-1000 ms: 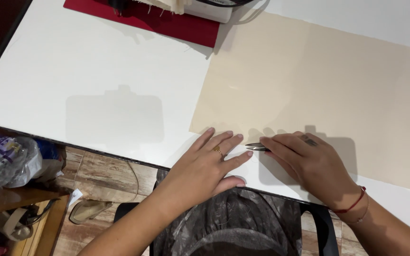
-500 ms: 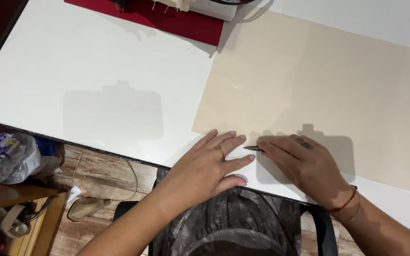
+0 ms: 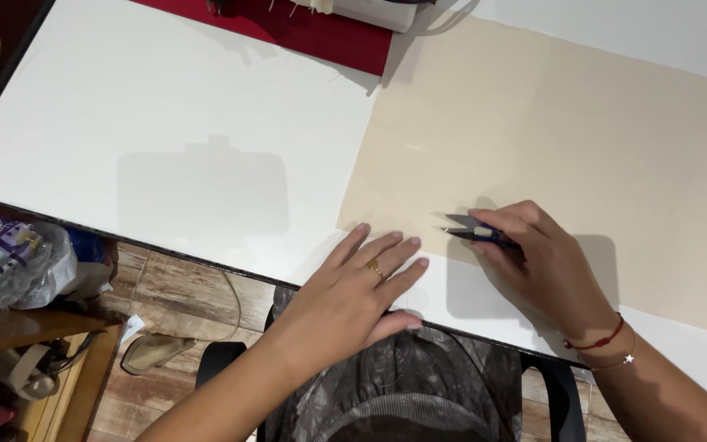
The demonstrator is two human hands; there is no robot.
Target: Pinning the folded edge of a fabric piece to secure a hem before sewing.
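A large sheet of beige fabric (image 3: 566, 139) lies flat on the white table (image 3: 165, 139). My right hand (image 3: 546, 266) holds small blue-handled thread snips (image 3: 472, 232), blades pointing left over the fabric's near edge. My left hand (image 3: 353, 290), with a ring on one finger, rests flat with fingers spread on the table's front edge, just left of the snips and touching the fabric's lower left corner.
A red mat (image 3: 304, 33) and the base of a white machine (image 3: 370, 10) sit at the table's far side. A plastic bag (image 3: 10, 262) lies on a wooden shelf at left. A sandal (image 3: 153, 352) lies on the wooden floor below.
My right hand has lifted slightly and shifted right, so the snips now show clearly with blades open. My left hand stays pressed on the table edge.
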